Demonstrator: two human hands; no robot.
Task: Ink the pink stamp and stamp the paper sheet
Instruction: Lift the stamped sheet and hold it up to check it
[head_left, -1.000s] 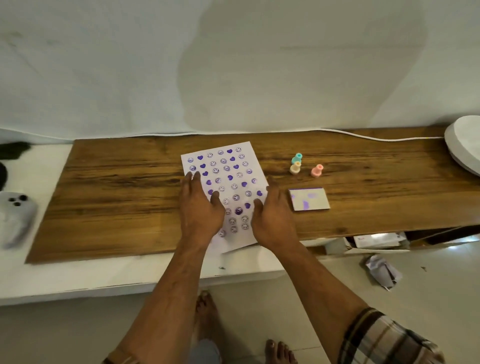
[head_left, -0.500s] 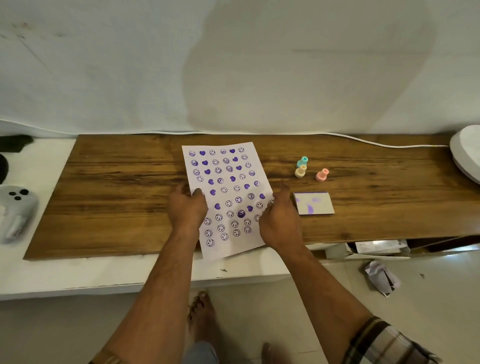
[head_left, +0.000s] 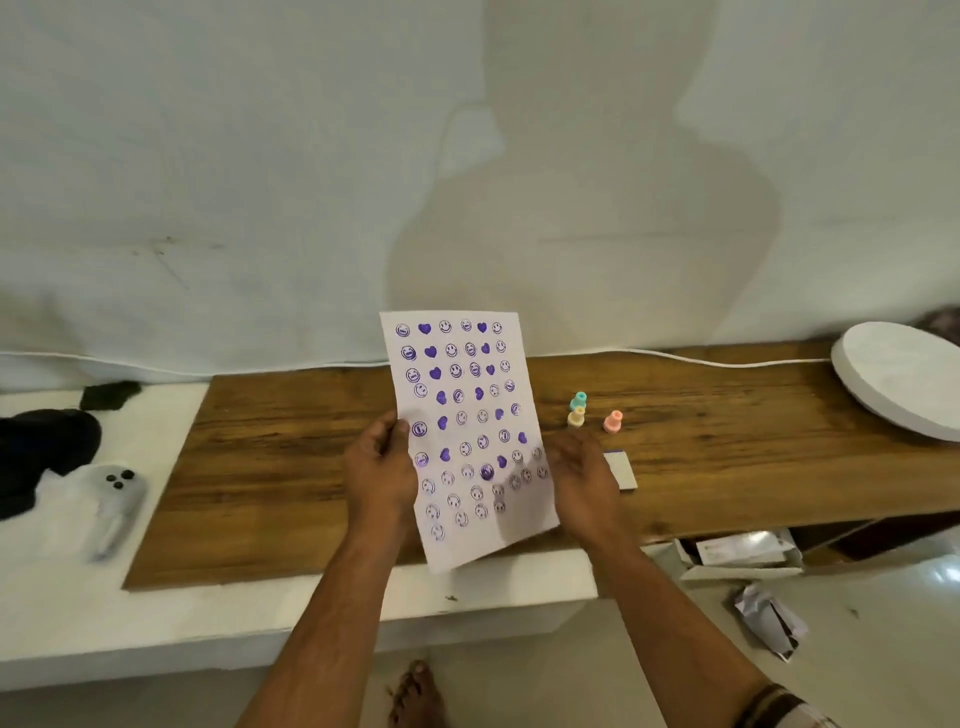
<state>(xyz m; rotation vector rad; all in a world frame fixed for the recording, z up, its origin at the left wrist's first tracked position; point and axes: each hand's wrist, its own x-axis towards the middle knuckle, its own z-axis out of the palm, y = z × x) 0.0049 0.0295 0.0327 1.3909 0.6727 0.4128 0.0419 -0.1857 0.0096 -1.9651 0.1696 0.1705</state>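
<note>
I hold the paper sheet (head_left: 467, 431) up off the wooden board (head_left: 291, 467), its long axis running near upright, top edge tipped slightly to my left, printed side facing me with rows of purple smileys and hearts. My left hand (head_left: 382, 475) pinches its left edge, thumb on the front. My right hand (head_left: 584, 480) holds the right edge, fingers behind the sheet. Right of the sheet, the pink stamp (head_left: 613, 421) stands upright on the board, near the teal stamp (head_left: 578, 401) and yellow stamp (head_left: 576, 417). The ink pad (head_left: 621, 470) lies just below the pink stamp, partly hidden by my right hand.
</note>
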